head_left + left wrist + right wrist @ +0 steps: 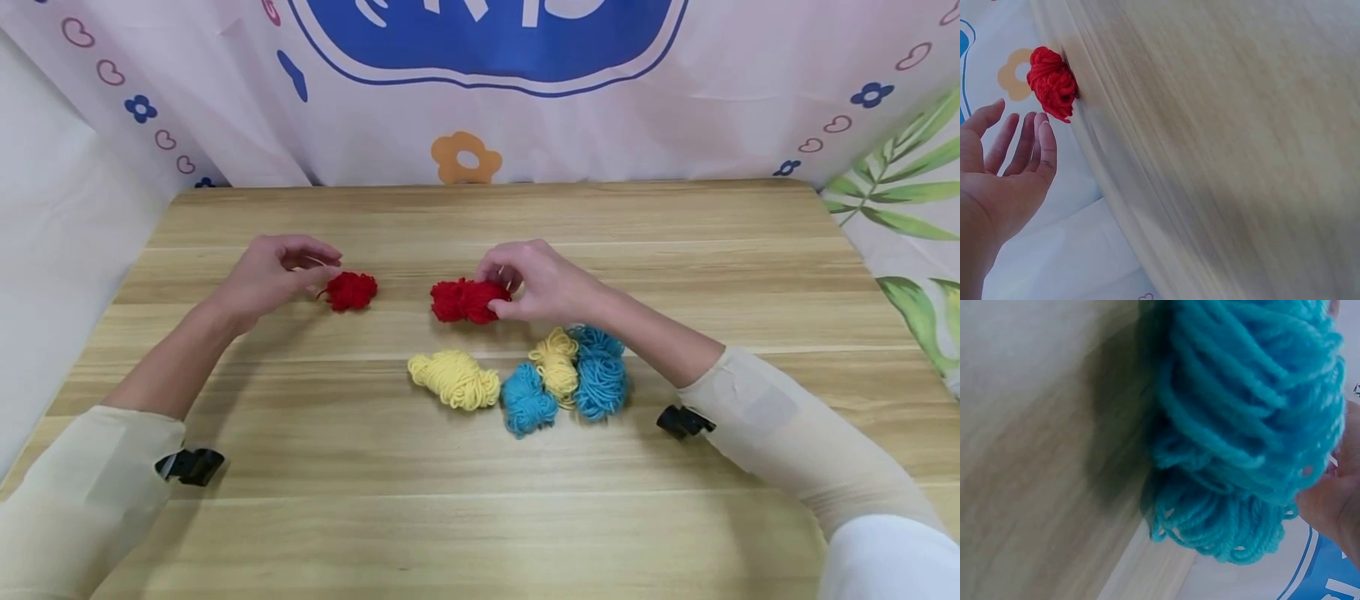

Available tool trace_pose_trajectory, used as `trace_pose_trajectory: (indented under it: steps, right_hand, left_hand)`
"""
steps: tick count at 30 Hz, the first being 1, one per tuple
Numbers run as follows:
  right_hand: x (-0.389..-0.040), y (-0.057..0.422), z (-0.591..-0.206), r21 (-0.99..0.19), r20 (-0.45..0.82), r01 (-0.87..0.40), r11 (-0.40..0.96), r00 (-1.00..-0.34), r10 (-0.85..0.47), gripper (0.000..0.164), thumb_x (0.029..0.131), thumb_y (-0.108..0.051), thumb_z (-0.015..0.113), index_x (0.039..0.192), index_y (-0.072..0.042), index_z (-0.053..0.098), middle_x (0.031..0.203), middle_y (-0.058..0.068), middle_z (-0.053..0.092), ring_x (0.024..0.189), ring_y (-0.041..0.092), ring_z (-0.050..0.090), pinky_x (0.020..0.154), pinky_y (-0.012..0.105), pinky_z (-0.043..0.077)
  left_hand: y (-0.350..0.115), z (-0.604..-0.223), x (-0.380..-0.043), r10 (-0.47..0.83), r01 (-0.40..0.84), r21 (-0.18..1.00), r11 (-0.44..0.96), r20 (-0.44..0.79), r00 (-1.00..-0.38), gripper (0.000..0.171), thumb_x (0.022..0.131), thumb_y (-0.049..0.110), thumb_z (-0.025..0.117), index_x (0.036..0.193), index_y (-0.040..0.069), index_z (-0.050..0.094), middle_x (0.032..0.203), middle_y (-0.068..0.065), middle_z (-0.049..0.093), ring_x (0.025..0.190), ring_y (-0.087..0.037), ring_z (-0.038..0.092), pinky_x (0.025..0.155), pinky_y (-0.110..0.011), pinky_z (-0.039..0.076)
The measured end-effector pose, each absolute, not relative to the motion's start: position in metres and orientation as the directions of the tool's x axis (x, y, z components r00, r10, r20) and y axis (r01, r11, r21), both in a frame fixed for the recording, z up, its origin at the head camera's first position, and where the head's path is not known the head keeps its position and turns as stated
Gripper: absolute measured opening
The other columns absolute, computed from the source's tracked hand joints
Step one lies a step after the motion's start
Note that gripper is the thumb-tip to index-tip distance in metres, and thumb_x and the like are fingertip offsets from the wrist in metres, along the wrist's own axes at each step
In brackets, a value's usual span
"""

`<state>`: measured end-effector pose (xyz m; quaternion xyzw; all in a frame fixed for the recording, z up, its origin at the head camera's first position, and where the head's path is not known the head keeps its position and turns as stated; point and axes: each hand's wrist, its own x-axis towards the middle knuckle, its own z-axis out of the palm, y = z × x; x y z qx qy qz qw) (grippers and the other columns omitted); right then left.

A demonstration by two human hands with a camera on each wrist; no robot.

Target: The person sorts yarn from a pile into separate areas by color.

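A tan sleeve [97, 492] comes in over the left edge of the table [405, 533], and a second tan sleeve [802, 442] comes in from the right. Each has a black part [192, 467] on it.

Next, halfway between the left and right edges, lies some yarn. The small blue ball [529, 402] is nearest. The big yellow ball [453, 380] is just to its left, toward the left edge. The small yellow ball [557, 365] sits between the small blue ball and the big blue ball [600, 375], touching both.

Farther on, the red bundle [459, 300] lies closer to the far edge, midway between the sides. The right hand [543, 282] pinches its right end with fingers and thumb.

The red ball [351, 292] lies toward the far left corner, well apart from the bundle. The left hand [273, 273] is right by it, loose, with its fingers out and holding nothing. I can't tell if it touches the red ball.

Past the far edge hangs a white cloth [600, 137] with an orange flower [447, 155].
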<state>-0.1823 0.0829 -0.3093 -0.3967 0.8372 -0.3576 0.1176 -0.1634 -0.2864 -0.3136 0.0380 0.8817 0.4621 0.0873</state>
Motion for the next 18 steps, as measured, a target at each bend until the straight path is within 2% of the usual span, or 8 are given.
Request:
trace_pose_trajectory:
  steps: [4,18]
  right_hand:
    - [-0.1838,0.0809,-0.3103,-0.698,0.087,-0.575,0.427,-0.66,-0.746,0.023,0.088,-0.001,0.075,0.11,0.0,0.07,0.107,0.011,0.074,0.089,0.022,0.071,0.083,0.039,0.061]
    - [-0.1852,0.0733,-0.31,-0.718,0.086,-0.558,0.416,-0.664,-0.743,0.022,0.087,0.002,0.075,0.109,0.0,0.071,0.105,0.012,0.075,0.088,0.022,0.072,0.079,0.034,0.061]
  left_hand:
    - [-0.2861,-0.3115,-0.1616,0.18,0.012,0.827,0.562,-0.108,-0.978,0.033,0.099,0.009,0.071,0.126,-0.008,0.064,0.097,0.015,0.071,0.083,-0.01,0.065,0.068,-0.023,0.057]
    - [-0.2843,-0.3096,-0.1553,0.213,0.039,0.833,0.552,-0.096,-0.972,0.034,0.098,0.01,0.072,0.126,-0.007,0.065,0.099,0.014,0.07,0.085,-0.011,0.066,0.069,-0.024,0.059]
